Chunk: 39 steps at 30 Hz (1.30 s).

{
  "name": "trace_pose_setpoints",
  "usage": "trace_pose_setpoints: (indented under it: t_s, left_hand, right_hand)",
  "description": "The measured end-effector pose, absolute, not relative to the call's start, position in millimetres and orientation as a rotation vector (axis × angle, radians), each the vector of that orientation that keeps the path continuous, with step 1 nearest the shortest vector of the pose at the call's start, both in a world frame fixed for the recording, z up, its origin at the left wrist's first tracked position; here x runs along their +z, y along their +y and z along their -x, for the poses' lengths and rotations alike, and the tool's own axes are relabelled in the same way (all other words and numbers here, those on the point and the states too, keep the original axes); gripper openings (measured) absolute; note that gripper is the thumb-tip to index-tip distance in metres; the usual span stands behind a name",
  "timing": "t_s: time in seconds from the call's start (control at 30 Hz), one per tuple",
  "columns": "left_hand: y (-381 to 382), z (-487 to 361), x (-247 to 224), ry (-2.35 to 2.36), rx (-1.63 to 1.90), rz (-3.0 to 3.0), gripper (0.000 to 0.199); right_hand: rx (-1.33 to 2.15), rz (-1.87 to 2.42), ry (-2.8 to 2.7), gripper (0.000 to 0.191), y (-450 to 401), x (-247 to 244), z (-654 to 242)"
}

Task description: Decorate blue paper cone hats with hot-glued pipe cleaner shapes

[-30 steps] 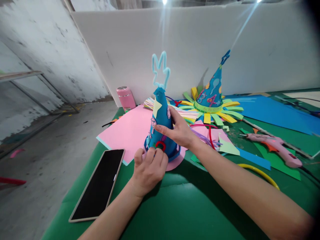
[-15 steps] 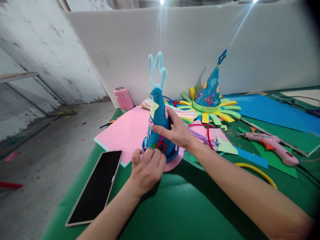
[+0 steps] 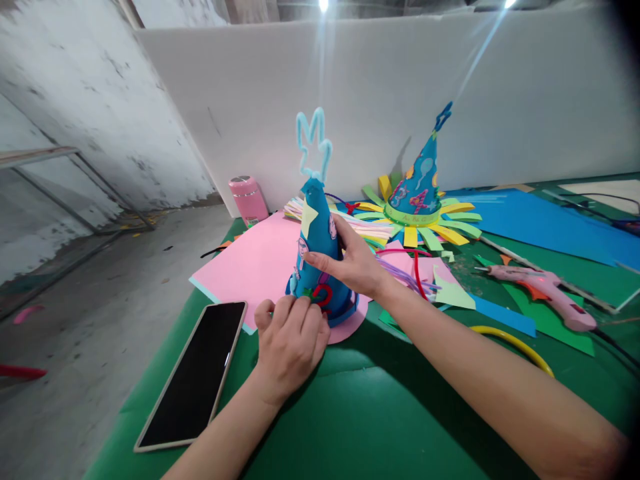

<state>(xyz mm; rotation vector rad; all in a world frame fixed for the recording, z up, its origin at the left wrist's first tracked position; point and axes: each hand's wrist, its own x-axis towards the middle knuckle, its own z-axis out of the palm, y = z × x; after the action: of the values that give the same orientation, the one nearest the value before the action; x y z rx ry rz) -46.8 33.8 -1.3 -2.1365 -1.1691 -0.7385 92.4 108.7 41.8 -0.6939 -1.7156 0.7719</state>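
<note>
Blue cone (image 3: 323, 233) fills the right hand (image 3: 356, 260); left hand (image 3: 290, 340) bunches at its lower edge, grip hidden.

The cone hat (image 3: 323, 230) I grip is blue: pale-yellow star (image 3: 308, 218), small stickers (image 3: 333, 227) seemingly pink and white, red curl (image 3: 327, 289) toward six o'clock, pale-blue topper (image 3: 327, 157) at twelve. At two o'clock, another blue hat (image 3: 418, 181) wears yellow and green strips (image 3: 411, 236).
</note>
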Motion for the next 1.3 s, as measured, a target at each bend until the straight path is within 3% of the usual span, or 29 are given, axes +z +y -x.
trace_pose_setpoints:
  t_s: [0.33,0.5,0.87,1.3]
  left_hand:
    - [30,52,-7,-1.433,-0.983,2.174,0.003]
    - [33,49,-12,-1.597,-1.004,2.131,0.013]
    - [30,53,-11,-1.927,-1.106,2.146,0.020]
    - [38,58,-22,-2.176,-1.263,2.216,0.028]
  right_hand:
    - [0.743,0.696,-1.749,0.048,111,41,-94]
    - [0.730,0.708,-1.776,0.049,111,42,-95]
    - [0.855,0.820,-1.948,0.093,98,28,-116]
    - [0.821,0.877,-1.963,0.094,93,21,-112]
